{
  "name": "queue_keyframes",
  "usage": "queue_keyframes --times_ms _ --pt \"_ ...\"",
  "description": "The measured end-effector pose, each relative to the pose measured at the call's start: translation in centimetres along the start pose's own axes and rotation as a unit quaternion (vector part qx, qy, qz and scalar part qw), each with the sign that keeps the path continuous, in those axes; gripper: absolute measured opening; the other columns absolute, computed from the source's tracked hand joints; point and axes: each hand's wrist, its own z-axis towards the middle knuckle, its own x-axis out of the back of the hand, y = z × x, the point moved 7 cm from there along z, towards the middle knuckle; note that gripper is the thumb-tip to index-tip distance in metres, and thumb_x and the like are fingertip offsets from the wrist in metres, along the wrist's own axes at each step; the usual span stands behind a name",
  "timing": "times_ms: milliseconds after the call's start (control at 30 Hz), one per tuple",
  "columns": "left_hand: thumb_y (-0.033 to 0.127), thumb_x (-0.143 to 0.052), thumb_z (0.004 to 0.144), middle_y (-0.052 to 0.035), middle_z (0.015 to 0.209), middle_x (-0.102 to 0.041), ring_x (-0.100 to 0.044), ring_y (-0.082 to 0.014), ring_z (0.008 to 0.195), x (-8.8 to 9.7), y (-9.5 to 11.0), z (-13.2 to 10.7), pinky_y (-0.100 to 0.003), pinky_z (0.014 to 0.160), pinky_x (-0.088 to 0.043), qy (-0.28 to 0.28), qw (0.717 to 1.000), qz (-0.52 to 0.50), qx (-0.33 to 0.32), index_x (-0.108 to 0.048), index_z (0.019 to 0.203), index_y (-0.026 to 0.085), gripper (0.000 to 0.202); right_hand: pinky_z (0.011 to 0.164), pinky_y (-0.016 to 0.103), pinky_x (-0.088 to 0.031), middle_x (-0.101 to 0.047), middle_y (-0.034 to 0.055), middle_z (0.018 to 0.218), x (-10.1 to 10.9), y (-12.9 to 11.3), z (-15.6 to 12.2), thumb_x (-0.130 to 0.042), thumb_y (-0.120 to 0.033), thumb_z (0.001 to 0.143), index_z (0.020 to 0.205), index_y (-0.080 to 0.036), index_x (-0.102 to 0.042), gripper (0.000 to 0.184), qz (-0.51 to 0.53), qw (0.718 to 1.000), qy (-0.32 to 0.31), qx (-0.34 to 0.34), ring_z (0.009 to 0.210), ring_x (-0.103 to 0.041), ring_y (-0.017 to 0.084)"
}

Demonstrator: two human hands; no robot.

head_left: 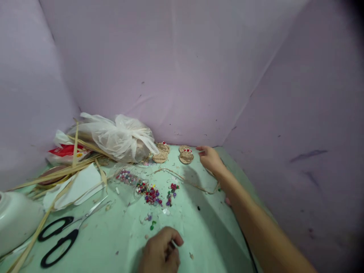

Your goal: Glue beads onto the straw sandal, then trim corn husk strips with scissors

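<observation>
My right hand [209, 158] reaches far across the pale green table [204, 231], fingers loosely apart and holding nothing, right beside a small woven straw piece with red and white beads [186, 155]. A second woven piece [161, 152] lies just left of it. My left hand [162, 251] rests near the front edge, fingers curled in a pinch around something small and dark I cannot make out. Loose coloured beads [152, 195] are scattered between the hands, some spilling from a clear plastic bag [127, 179]. A thin straw cord [187, 182] curves toward my right wrist.
Black-handled scissors [58, 237] lie at the front left. Long straw strips [57, 174], white paper [76, 185], a tied white plastic bag [119, 137] and a red-and-white packet [66, 151] crowd the back left. A white rounded container [15, 220] sits at the left edge. Lilac cloth walls enclose the table.
</observation>
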Motion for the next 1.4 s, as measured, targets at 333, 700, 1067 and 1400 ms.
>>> queue_keyframes --times_ms 333,700,1067,1400 --pt "0.030 -0.047 0.075 -0.0054 0.106 -0.061 -0.057 -0.0244 0.097 17.6 8.0 1.0 -0.036 0.081 -0.044 0.246 0.876 0.394 -0.131 -0.055 0.107 0.020 0.035 0.050 0.026 -0.039 -0.066 0.0036 0.064 1.3 0.7 -12.6 -0.053 -0.027 0.070 0.071 -0.021 -0.066 0.014 0.050 0.995 -0.080 -0.016 0.056 -0.057 0.017" --pt "0.039 -0.056 0.073 -0.0123 0.130 -0.045 -0.039 -0.0275 0.119 16.6 4.9 4.0 -0.043 0.099 -0.032 0.162 0.868 0.423 -0.205 -0.049 0.121 0.015 0.055 0.074 0.033 -0.047 -0.065 0.0047 0.087 -4.3 -0.7 -3.2 -0.057 -0.024 0.081 0.088 -0.015 -0.063 0.013 -0.104 0.985 -0.123 0.061 0.078 -0.060 0.016" --pt "0.040 -0.052 0.078 -0.0113 0.134 -0.042 -0.034 -0.0288 0.124 16.2 4.7 4.2 -0.046 0.099 -0.032 0.164 0.859 0.452 -0.179 -0.044 0.126 0.018 0.054 0.063 0.027 -0.038 -0.063 0.0055 0.070 -6.3 -0.4 -2.9 -0.056 -0.017 0.075 0.069 -0.017 -0.061 0.008 -0.121 0.987 -0.097 0.045 0.071 -0.057 0.018" --pt "0.049 -0.048 0.074 -0.0116 0.126 -0.048 -0.042 -0.0351 0.117 16.4 4.3 5.4 -0.050 0.096 -0.032 0.195 0.821 0.475 -0.249 -0.048 0.121 0.016 0.057 0.057 0.024 -0.041 -0.055 0.0022 0.067 7.8 -0.1 -19.7 -0.045 -0.037 0.079 0.072 -0.023 -0.049 0.016 0.115 0.993 0.032 -0.009 0.061 -0.050 0.015"
